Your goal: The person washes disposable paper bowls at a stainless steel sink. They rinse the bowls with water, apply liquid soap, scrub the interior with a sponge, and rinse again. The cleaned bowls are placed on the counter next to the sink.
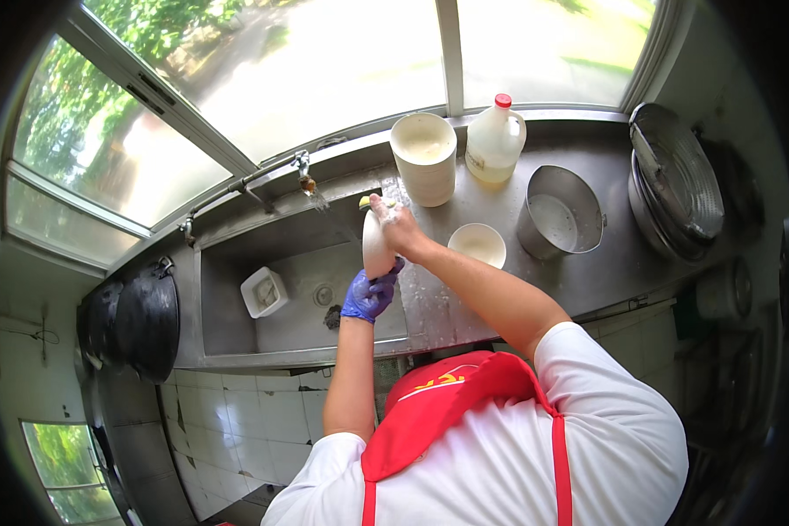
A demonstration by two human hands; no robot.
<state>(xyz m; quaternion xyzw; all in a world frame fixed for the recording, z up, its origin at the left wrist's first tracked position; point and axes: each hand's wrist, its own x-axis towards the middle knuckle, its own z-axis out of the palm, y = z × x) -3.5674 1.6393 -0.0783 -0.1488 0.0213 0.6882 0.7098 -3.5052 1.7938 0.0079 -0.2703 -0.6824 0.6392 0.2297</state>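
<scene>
My left hand [370, 296], in a blue glove, grips the lower edge of a white bowl [375, 246], which is tilted on its side above the right part of the steel sink [227, 263]. My right hand [394, 227] is bare and soapy; it presses a yellow and green sponge [367, 203] at the bowl's upper edge. Water runs from the tap [304, 172] into the sink. Another white bowl [477, 243] rests on the steel counter, partly behind my right forearm. Beyond it stands a tall stack of white bowls [427, 174].
On the counter are a plastic jug with a red cap [495, 141], a metal pot [555, 214] and stacked metal pans [674, 191]. The sink holds a square white container [263, 292] and a dark scouring pad [333, 317]. Black pans [148, 319] hang at the left.
</scene>
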